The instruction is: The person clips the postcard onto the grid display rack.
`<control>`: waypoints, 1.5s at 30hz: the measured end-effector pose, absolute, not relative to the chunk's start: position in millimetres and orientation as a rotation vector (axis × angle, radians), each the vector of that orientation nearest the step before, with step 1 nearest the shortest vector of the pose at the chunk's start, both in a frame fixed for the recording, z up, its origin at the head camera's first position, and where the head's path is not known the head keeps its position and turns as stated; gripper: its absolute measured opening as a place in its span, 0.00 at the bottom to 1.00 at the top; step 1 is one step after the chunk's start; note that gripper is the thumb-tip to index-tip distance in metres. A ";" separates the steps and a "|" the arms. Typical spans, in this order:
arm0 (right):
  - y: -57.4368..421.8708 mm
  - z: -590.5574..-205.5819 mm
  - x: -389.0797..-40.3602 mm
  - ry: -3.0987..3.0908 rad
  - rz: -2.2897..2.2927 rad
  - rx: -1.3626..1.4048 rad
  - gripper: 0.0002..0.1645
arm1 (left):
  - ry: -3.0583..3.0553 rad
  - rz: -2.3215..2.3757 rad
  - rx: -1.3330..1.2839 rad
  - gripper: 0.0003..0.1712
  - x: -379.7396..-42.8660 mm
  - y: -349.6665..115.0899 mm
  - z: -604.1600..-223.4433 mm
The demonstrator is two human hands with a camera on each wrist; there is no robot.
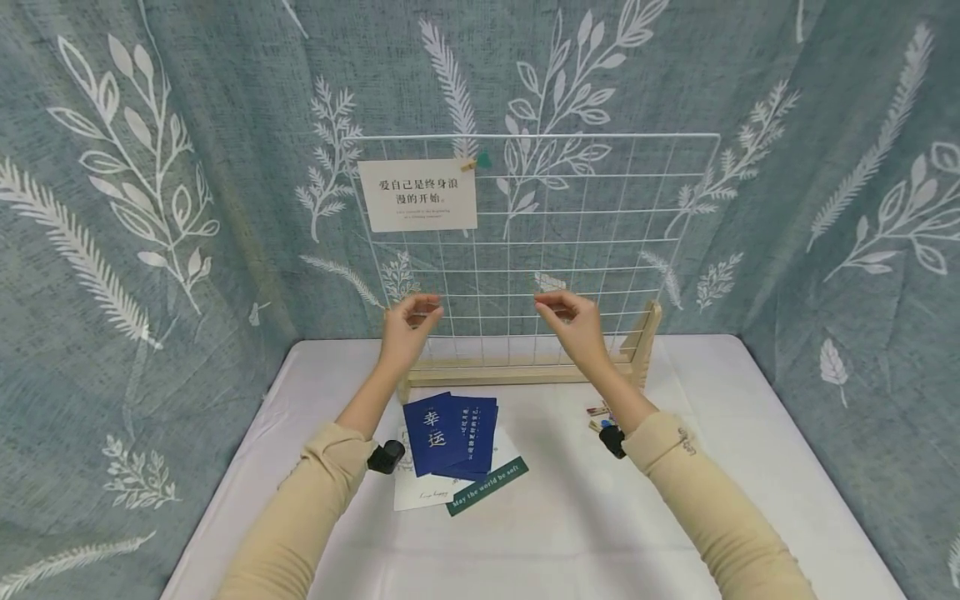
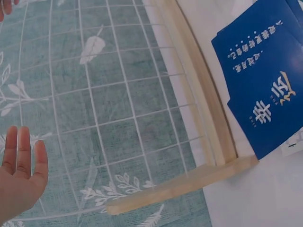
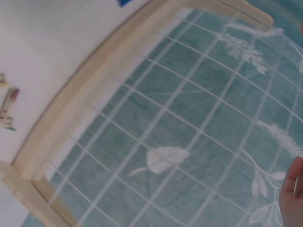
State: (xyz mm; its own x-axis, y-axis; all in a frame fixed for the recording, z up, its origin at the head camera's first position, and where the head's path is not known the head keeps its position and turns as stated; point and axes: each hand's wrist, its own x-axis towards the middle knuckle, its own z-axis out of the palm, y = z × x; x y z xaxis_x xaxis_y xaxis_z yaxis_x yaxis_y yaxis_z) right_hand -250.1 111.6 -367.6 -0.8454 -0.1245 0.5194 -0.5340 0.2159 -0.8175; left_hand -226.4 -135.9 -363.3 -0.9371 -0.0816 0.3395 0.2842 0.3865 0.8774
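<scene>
Both hands are raised in front of a white wire grid (image 1: 540, 271) that stands in a wooden base (image 1: 495, 377). My left hand (image 1: 408, 329) is before the grid's lower left part, fingers bent loosely toward the thumb, holding nothing. Level with it, my right hand (image 1: 577, 327) has a similar loose curve and nothing between thumb and fingers. A white card (image 1: 417, 200) with printed Chinese characters hangs at the grid's upper left, with a small wooden clip (image 1: 468, 165) bearing a green shape at its top right corner. In the left wrist view, the left fingers (image 2: 23, 151) look nearly straight.
Blue cards (image 1: 442, 446) overlap on the white table, over a pale card (image 1: 420, 492) and a green strip (image 1: 487, 487) with lettering. Several small clips (image 3: 7, 106) lie at the right, partly hidden by the right arm in the head view. Patterned curtains (image 1: 187, 250) surround the table.
</scene>
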 end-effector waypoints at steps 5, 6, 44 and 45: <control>113.4 -363.0 -230.6 -2.192 1.657 0.603 0.10 | -2.308 -1.597 -0.178 0.16 -222.2 -132.7 -367.5; 113.9 -361.6 -226.7 -2.205 1.649 0.600 0.10 | -2.308 -1.607 -0.177 0.15 -218.2 -131.3 -365.3; 162.6 -465.0 -222.9 -2.347 1.546 0.563 0.08 | -2.378 -1.477 -0.032 0.12 -203.9 -148.2 -449.5; 163.7 -465.6 -223.5 -2.369 1.526 0.574 0.08 | -2.381 -1.475 -0.029 0.12 -203.7 -149.0 -451.3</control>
State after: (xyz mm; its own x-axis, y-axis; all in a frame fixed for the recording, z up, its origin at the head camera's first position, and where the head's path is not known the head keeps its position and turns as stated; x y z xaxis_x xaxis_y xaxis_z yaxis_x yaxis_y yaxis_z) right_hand -223.5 163.7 -465.6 -0.8865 -0.1837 0.4247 -0.4626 0.3684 -0.8064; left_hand -203.7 -149.0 -451.3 -0.9426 -0.1585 0.2940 0.1927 0.4610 0.8662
